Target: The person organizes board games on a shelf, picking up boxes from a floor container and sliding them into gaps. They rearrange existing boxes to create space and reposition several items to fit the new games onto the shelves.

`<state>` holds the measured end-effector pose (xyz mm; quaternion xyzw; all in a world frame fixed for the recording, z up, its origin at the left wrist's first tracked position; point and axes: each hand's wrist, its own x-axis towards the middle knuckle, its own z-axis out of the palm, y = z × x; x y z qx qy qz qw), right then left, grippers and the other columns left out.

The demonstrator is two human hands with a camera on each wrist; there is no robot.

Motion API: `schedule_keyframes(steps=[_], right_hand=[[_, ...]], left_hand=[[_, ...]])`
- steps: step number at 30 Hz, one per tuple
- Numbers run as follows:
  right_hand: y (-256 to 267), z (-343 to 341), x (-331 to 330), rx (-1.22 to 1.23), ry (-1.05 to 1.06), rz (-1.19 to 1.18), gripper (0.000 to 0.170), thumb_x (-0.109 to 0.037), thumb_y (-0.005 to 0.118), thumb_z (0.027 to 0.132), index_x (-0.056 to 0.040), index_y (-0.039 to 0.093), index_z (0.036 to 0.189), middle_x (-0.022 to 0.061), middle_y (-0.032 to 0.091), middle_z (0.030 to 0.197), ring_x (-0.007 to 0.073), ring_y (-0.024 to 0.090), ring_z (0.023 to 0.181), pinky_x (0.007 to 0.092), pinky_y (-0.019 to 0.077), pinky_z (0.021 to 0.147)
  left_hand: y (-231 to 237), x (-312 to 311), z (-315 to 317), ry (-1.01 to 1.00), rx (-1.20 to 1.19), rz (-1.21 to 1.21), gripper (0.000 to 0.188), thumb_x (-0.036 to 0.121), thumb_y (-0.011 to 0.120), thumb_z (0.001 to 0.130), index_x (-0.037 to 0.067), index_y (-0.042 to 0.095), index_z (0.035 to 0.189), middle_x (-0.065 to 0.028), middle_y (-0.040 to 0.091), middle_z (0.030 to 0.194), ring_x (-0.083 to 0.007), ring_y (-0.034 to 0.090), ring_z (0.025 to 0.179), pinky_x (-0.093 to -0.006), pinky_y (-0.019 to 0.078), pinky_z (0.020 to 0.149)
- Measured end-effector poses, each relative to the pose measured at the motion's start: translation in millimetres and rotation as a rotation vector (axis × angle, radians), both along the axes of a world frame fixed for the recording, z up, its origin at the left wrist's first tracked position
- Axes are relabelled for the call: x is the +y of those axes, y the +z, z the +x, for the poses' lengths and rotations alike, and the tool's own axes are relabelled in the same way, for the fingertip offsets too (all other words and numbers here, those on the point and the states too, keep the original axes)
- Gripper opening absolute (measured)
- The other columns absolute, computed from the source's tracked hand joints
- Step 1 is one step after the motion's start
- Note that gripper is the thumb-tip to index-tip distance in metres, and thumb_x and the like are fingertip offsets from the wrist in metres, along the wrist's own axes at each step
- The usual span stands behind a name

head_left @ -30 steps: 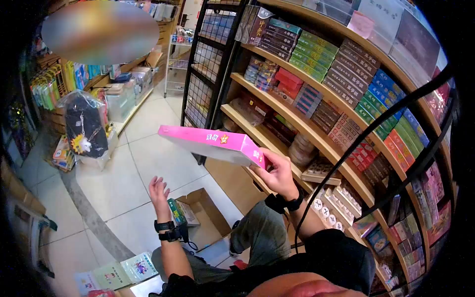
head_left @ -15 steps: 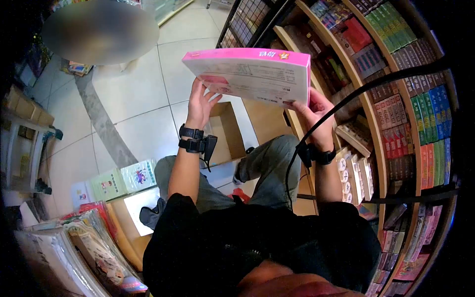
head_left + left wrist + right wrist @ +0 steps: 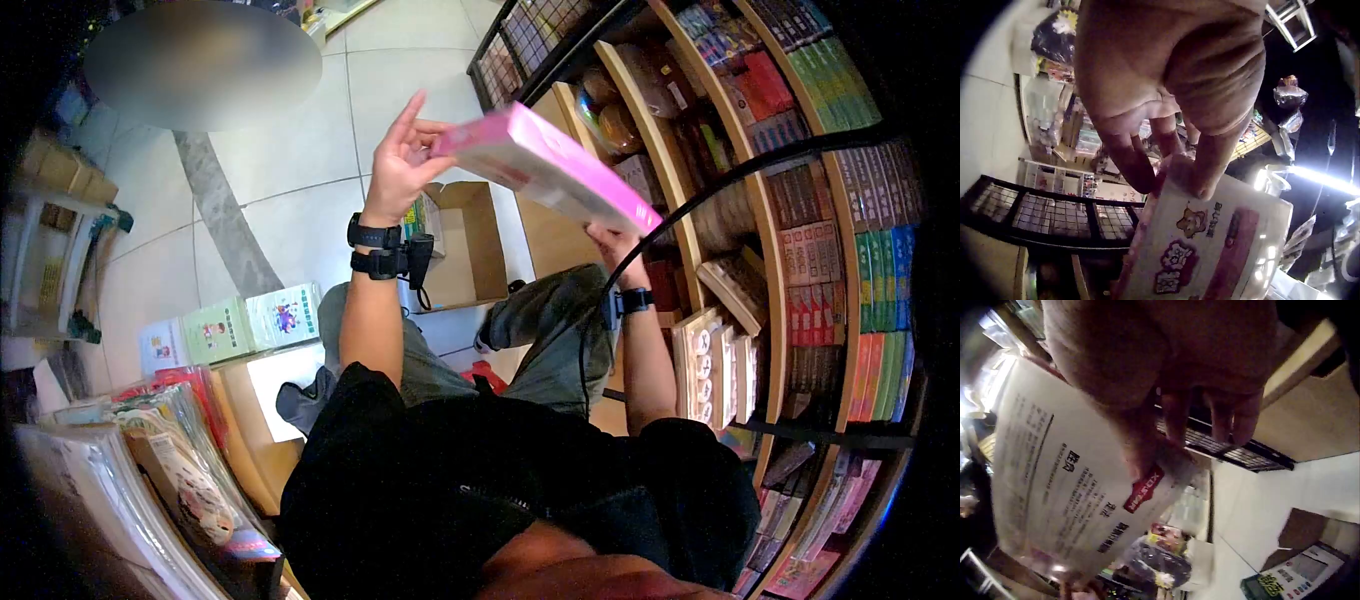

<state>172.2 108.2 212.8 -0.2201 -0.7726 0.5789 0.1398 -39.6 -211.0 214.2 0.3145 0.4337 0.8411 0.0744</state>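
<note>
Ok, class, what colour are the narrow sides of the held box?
The box has pink narrow sides, best seen in the head view.

Left hand (image 3: 400, 172): ahead of the torso, one finger extended, thumb opposed to the other fingers in a pinch. Right hand (image 3: 614, 242): pinching, thumb opposite fingers. Left forearm (image 3: 372, 325) and right forearm (image 3: 648, 360) reach forward, well apart, behind their hands.

The pale tiled floor (image 3: 295, 150) is carrying an open cardboard box (image 3: 478, 235), and a grey strip (image 3: 225, 212) is running across the tiles. The wooden shelf unit (image 3: 768, 260) is holding rows of green boxes (image 3: 832, 85), while pale cases with round discs (image 3: 703, 368) are apparently resting on a lower board.
</note>
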Motion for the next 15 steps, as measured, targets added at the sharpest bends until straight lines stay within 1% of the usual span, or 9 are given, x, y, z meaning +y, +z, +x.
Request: schedule_keyframes(steps=[1,3,5,6,9,11,12,13,15], right_hand=[[-20,2,5,-0.020,-0.019,-0.036,0.038,-0.001,0.068,0.077,0.0008,0.053,0.112,0.0078,0.061,0.098,0.0207,0.060,0.092,0.0339,0.0509,0.084],[-57,3,13,0.047,-0.011,-0.150,0.039,-0.001,0.069,0.077,-0.0006,0.053,0.112,0.0076,0.061,0.100,0.0194,0.060,0.093,0.0338,0.0506,0.085],[-79,5,16,-0.005,-0.126,-0.021,0.043,-0.001,0.071,0.075,-0.0011,0.052,0.114,0.0077,0.060,0.105,0.0196,0.059,0.097,0.0334,0.0498,0.086],[-60,-1,-5,0.059,-0.043,-0.255,0.040,-0.008,0.067,0.080,-0.0007,0.051,0.117,0.0074,0.057,0.112,0.0194,0.056,0.102,0.0329,0.0472,0.090],[-82,0,29,0.282,0.038,-0.039,0.044,-0.025,0.053,0.090,0.0037,0.048,0.124,0.0146,0.055,0.120,0.0230,0.054,0.109,0.0333,0.0410,0.098],[-61,-10,29,0.217,-0.058,-0.052,0.045,-0.023,0.047,0.092,0.0064,0.045,0.126,0.0182,0.053,0.123,0.0257,0.052,0.112,0.0354,0.0401,0.099],[-85,-6,80,0.337,0.101,-0.382,0.049,-0.026,0.038,0.092,0.0073,0.043,0.128,0.0195,0.051,0.124,0.0272,0.052,0.112,0.0370,0.0398,0.099],[-53,-12,52,0.257,0.001,-0.183,0.055,-0.030,0.035,0.090,0.0068,0.041,0.130,0.0205,0.051,0.124,0.0288,0.052,0.113,0.0382,0.0394,0.100],[-24,-25,32,0.304,-0.007,-0.326,0.059,-0.034,0.035,0.089,0.0060,0.040,0.131,0.0213,0.050,0.125,0.0293,0.051,0.114,0.0385,0.0391,0.100]], left_hand=[[2,0,2,0.008,-0.009,-0.003,0.083,-0.007,0.068,0.071,0.008,0.027,0.141,-0.0105,0.058,0.108,-0.0174,0.056,0.100,-0.0314,0.0456,0.091],[2,-1,8,-0.105,0.018,-0.022,0.084,-0.007,0.069,0.070,0.009,0.028,0.141,-0.0099,0.059,0.106,-0.0180,0.056,0.100,-0.0317,0.0456,0.092],[4,-5,8,-0.125,0.039,-0.046,0.084,-0.008,0.069,0.069,0.008,0.028,0.141,-0.0106,0.059,0.107,-0.0184,0.056,0.101,-0.0319,0.0454,0.092],[5,-8,6,-0.156,0.048,-0.053,0.084,-0.008,0.070,0.069,0.008,0.029,0.140,-0.0110,0.059,0.108,-0.0187,0.056,0.102,-0.0323,0.0450,0.093],[-4,-11,-3,-0.192,0.064,-0.044,0.080,-0.009,0.069,0.069,0.006,0.033,0.138,-0.0121,0.058,0.109,-0.0193,0.055,0.104,-0.0337,0.0440,0.095],[-4,-17,-7,-0.174,0.066,-0.036,0.077,-0.008,0.070,0.069,0.005,0.036,0.136,-0.0121,0.058,0.110,-0.0195,0.055,0.105,-0.0344,0.0437,0.095],[-5,-18,-9,-0.160,0.065,-0.033,0.076,-0.008,0.070,0.068,0.004,0.037,0.135,-0.0119,0.058,0.110,-0.0193,0.055,0.105,-0.0338,0.0437,0.095],[-4,-18,-9,-0.167,0.058,-0.042,0.076,-0.008,0.070,0.068,0.004,0.037,0.135,-0.0119,0.058,0.110,-0.0193,0.055,0.105,-0.0338,0.0437,0.095],[-3,-19,-8,-0.155,0.081,-0.051,0.076,-0.007,0.071,0.068,0.004,0.037,0.135,-0.0118,0.058,0.111,-0.0193,0.055,0.105,-0.0335,0.0437,0.095]])
